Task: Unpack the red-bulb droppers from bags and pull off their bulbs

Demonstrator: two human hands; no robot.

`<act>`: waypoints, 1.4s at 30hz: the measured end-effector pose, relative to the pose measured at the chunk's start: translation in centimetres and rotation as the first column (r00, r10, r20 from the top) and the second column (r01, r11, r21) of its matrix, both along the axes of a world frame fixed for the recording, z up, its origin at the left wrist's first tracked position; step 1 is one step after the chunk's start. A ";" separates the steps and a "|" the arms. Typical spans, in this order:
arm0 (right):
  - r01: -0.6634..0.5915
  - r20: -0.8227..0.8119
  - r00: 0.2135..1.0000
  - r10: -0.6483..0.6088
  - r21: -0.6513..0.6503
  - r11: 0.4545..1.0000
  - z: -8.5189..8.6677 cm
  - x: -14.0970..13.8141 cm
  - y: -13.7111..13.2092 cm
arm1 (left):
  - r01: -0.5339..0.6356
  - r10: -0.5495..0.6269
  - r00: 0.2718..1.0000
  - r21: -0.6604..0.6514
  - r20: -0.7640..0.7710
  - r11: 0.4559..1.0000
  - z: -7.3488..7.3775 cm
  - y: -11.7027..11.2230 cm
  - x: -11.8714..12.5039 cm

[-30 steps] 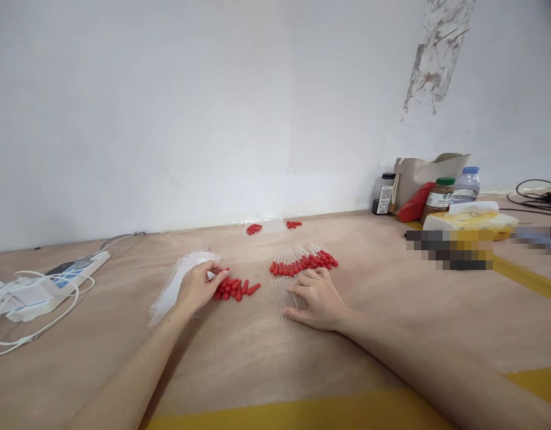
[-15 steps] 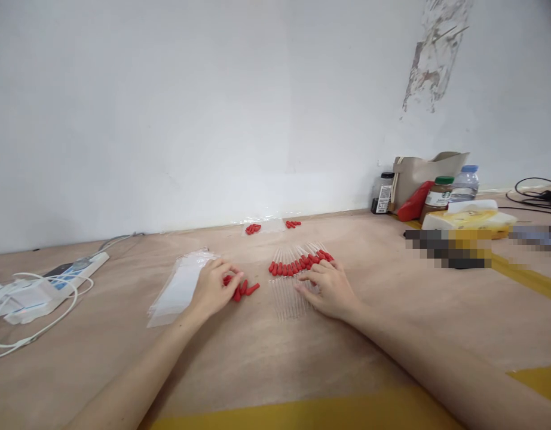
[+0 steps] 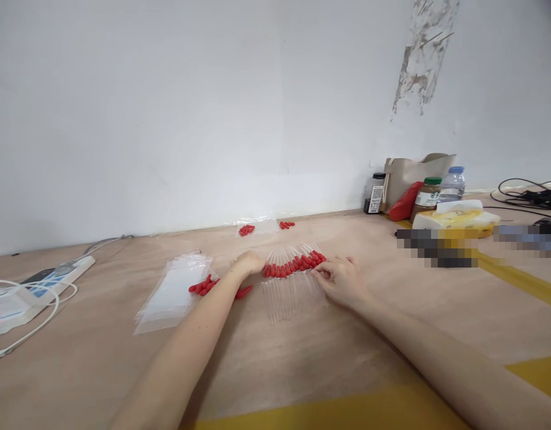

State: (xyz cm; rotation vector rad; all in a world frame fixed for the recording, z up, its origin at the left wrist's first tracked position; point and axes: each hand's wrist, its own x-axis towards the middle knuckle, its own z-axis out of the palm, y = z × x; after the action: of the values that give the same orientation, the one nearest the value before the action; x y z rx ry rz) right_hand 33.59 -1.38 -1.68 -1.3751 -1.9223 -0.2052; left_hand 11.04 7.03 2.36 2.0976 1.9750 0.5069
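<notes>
The left hand point(image 3: 249, 263) is at the left end of the red-bulbed droppers point(image 3: 297, 264), fingers hidden — spread or pinched, I cannot tell; the right hand point(image 3: 342, 280) is at their right end, thumb and forefinger nearly together, hold unclear. Clear tubes point(image 3: 293, 298) lie just nearer than the droppers — probably light, slick, brittle, best lifted mid-length.

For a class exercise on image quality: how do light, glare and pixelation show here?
Head view: soft light, with a dim shadow along the left forearm; head view: glints on the clear plastic by the wall; head view: coarse square blocks mask something near the tissue pack, and the thin clear tubes show faintly.
</notes>
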 end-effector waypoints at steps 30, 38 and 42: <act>-0.508 0.282 0.851 0.443 0.229 0.830 -0.9 -4.6 -3.3 | 0.633 -0.539 0.755 0.630 -0.373 0.451 -4.1 -11.6 -3.5; -0.429 0.190 0.900 0.393 0.221 0.876 -0.5 -1.9 -2.5 | 0.571 -0.535 0.796 0.646 -0.283 0.507 -4.3 -11.7 -5.7; -0.257 -0.044 0.961 0.273 0.217 0.942 0.1 -1.0 -1.5 | 0.399 -0.483 0.871 0.705 -0.092 0.586 -3.6 -11.2 -6.9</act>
State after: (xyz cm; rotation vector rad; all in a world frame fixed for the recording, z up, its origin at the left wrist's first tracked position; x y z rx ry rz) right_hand 32.54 -2.87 -1.54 -0.9617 -1.9398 -0.2148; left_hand 4.11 -4.13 -1.26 2.7878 1.1664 1.4116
